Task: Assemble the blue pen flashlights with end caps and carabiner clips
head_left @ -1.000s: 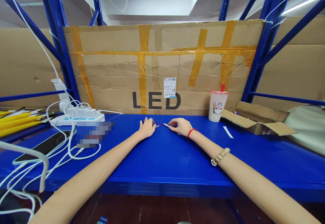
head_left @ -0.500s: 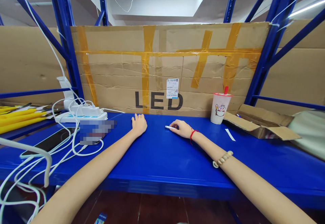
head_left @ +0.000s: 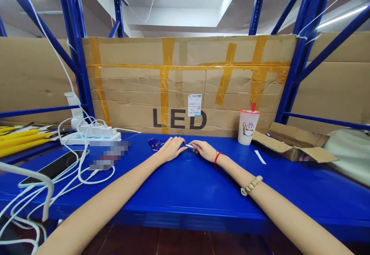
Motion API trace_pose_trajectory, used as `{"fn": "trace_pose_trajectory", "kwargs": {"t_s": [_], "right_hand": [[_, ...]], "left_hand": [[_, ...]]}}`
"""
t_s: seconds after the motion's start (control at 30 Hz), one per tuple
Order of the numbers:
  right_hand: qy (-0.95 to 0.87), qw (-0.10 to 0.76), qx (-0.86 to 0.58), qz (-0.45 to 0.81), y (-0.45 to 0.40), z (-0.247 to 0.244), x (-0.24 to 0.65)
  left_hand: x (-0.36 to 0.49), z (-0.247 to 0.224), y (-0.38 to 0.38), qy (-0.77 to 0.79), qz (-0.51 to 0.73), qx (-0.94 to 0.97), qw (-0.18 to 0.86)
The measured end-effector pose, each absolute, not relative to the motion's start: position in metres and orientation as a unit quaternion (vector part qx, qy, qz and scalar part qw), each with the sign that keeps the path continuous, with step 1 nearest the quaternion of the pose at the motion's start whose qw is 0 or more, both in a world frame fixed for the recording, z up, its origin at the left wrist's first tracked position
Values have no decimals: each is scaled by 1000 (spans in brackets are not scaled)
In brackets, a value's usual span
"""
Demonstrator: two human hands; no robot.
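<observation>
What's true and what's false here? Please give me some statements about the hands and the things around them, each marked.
1. The right hand holds a slim white stick. True.
2. The cup stands left of the left hand. False: the cup stands to the right of both hands.
3. A red string bracelet is on the right wrist. True.
4. The small cardboard box is closed. False: the small cardboard box has its flaps open.
5. The phone stands upright. False: the phone lies flat.
6. The cup has a red straw. True.
</observation>
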State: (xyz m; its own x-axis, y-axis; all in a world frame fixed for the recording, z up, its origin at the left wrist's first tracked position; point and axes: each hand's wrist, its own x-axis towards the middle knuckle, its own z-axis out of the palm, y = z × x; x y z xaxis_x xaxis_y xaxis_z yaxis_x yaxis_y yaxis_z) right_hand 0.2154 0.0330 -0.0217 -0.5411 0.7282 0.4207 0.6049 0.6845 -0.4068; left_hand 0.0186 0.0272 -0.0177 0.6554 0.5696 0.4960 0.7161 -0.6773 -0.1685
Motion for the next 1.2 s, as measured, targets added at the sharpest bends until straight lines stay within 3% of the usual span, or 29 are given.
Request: {"fn": "trace_pose_trajectory", "kwargs": {"t_s": [0.2,0.37,0.67,0.9,1.2], "right_hand": [[-882,277,-378,47,34,-22,213],[-876,234,-419,48,28,-18,212],[-867,213,-448,49,19,-10,215],[-868,215,-446,34,19,-9,215],[-867,220,-446,19,21,-10,216]], "left_hand": [[25,-17,26,-337,-167,-897,234],[26,-16,24,-351,-162,-897,215],[23,-18,27,-452,-361,-813,-69],[32,-21,34,-432,-496,-676,-332],[39,-23,30,-434,-477,-658,-391]]}}
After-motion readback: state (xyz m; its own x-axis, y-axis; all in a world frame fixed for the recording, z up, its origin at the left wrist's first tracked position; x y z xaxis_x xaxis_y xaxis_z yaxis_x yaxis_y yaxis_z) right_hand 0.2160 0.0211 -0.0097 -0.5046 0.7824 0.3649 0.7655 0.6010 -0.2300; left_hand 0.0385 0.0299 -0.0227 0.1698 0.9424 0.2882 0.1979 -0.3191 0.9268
